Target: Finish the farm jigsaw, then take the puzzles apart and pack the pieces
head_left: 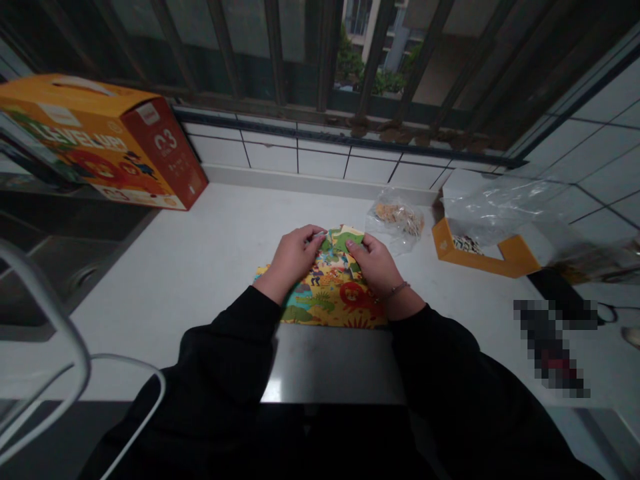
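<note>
A colourful jigsaw puzzle [320,308] with a red lion, green bushes and small figures lies flat on the counter. Over its far edge, my right hand [374,263] is closed on a green puzzle piece [349,235], thumb on top and fingers beneath. My left hand [295,257] is closed in a pinch at the far left part of the picture, against a small puzzle piece [327,241] that its thumb and fingers partly cover. The two hands are close together, with the pieces between them. My wrists hide the puzzle's left and right sides.
Behind to the right lies a clear plastic bag [397,217] of puzzle pieces. Beside it stands an open orange and white box [480,260] with plastic in it. A large orange carton [100,143] stands at the left by the sink [75,293]. A white cable [150,373] loops at lower left.
</note>
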`<action>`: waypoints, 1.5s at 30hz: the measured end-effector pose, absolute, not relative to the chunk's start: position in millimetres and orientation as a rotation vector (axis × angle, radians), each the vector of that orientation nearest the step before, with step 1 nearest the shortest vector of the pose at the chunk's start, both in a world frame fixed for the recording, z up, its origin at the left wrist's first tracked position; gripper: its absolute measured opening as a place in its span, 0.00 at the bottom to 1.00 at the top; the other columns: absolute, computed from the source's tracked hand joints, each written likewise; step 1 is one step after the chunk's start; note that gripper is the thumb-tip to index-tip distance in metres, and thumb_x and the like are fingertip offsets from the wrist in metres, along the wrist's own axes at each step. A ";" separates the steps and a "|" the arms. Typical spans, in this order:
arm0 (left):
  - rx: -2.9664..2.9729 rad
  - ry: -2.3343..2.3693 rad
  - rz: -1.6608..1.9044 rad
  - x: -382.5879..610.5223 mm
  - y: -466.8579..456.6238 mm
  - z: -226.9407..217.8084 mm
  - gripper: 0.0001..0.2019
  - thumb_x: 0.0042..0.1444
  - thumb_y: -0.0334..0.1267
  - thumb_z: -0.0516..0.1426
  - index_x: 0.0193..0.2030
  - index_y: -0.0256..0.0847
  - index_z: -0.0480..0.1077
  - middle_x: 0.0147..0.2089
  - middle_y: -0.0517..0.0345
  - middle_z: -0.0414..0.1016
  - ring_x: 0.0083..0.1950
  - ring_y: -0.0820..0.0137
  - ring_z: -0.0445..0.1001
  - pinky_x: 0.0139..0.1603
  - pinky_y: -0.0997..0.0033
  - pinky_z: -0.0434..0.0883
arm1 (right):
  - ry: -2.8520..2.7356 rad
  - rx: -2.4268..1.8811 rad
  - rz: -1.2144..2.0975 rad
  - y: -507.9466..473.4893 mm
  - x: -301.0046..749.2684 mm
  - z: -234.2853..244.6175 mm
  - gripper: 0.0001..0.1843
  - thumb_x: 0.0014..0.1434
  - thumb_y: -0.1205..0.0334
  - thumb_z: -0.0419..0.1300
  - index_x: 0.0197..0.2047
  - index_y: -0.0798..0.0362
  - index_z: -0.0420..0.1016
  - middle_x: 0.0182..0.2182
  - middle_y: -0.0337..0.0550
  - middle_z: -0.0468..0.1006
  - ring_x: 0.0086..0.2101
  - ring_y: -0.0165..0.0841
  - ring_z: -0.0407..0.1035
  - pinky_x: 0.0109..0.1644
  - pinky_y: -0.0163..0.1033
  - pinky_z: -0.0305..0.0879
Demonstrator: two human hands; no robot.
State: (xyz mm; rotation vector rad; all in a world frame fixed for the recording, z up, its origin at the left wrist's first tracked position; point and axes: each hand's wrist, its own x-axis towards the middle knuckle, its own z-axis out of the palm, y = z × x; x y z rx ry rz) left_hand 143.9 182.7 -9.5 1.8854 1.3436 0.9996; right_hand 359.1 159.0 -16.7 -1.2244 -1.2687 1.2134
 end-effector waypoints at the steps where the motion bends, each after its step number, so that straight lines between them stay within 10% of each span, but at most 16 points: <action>1: 1.818 1.287 0.990 144.7 180.2 -8.4 0.13 0.72 0.44 0.58 0.56 0.45 0.80 0.41 0.53 0.83 0.43 0.61 0.76 0.49 0.61 0.72 | -1.268 -1.209 1.235 158.3 358.1 -15.9 0.26 0.58 0.38 0.72 0.49 0.48 0.79 0.44 0.43 0.87 0.40 0.38 0.80 0.46 0.43 0.80; 8: 1.971 1.268 0.961 143.9 169.4 -0.4 0.18 0.75 0.46 0.55 0.66 0.44 0.75 0.52 0.49 0.83 0.51 0.60 0.78 0.58 0.59 0.71 | -1.100 -1.172 1.243 162.4 361.2 -19.4 0.32 0.52 0.43 0.77 0.53 0.44 0.69 0.44 0.40 0.88 0.36 0.35 0.82 0.43 0.43 0.82; 17: 2.435 1.306 0.579 147.8 164.3 -12.4 0.25 0.60 0.56 0.70 0.57 0.44 0.78 0.67 0.41 0.73 0.66 0.44 0.68 0.67 0.46 0.65 | -1.304 -1.258 1.558 163.0 388.5 -13.7 0.20 0.52 0.51 0.78 0.45 0.50 0.84 0.37 0.45 0.89 0.33 0.37 0.81 0.34 0.39 0.78; 25: 2.281 1.189 0.642 142.8 169.3 -8.6 0.21 0.56 0.46 0.74 0.54 0.45 0.79 0.57 0.47 0.81 0.59 0.50 0.74 0.64 0.50 0.68 | -1.741 -1.419 1.117 163.0 397.0 -8.6 0.13 0.59 0.51 0.75 0.44 0.48 0.89 0.41 0.44 0.89 0.39 0.41 0.80 0.40 0.41 0.76; 45: 1.459 1.143 0.903 127.4 170.6 -4.4 0.15 0.67 0.40 0.63 0.59 0.46 0.79 0.45 0.51 0.85 0.43 0.64 0.81 0.43 0.65 0.76 | -1.312 -1.295 1.456 154.7 382.3 -6.8 0.20 0.57 0.45 0.77 0.45 0.49 0.86 0.37 0.44 0.89 0.35 0.39 0.82 0.39 0.43 0.80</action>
